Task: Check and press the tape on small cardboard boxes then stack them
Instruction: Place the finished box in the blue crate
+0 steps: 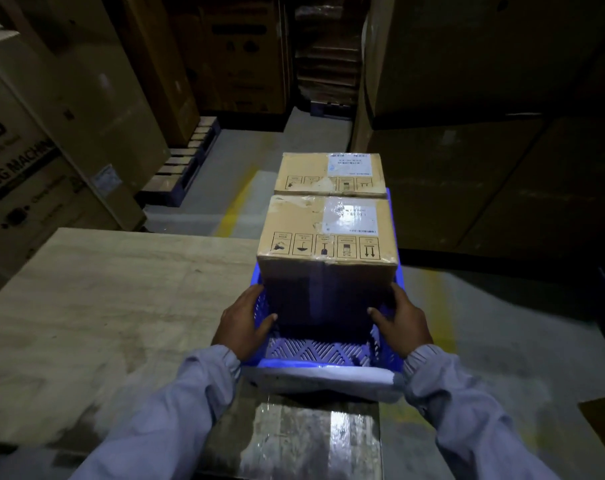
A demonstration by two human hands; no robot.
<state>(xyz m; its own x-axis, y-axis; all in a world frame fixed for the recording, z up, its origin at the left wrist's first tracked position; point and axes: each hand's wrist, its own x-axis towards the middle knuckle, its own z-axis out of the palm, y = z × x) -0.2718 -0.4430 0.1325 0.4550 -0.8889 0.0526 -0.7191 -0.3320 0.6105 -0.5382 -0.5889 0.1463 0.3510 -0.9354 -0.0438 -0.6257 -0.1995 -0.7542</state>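
Head view looks down on my two hands and a blue crate (320,353) that sits just past the edge of a pale wooden desk (103,306). My left hand (242,323) grasps the lower left side of the near box (329,237), thumb on its front face and fingers curled round the corner. My right hand (403,322) clasps the lower right side the same way. This box stands in the crate with its top well above the rim, and the far box (329,171) sits directly behind it, apparently touching.

I judge the step to be handling this box for its tape check. I would keep both grips level so it does not tilt against the crate wall. Then I would run flat fingers along the wrinkled tape (304,202) on top and down the front seam, pressing from the middle outward.

At far left the big cartons (34,150) show part of "LG" and letters reading "ING MACHIN". Each small box carries a row of handling pictograms, among them an umbrella and two arrows. A white label (351,218) on the near one has a barcode, but its print is too small to read.
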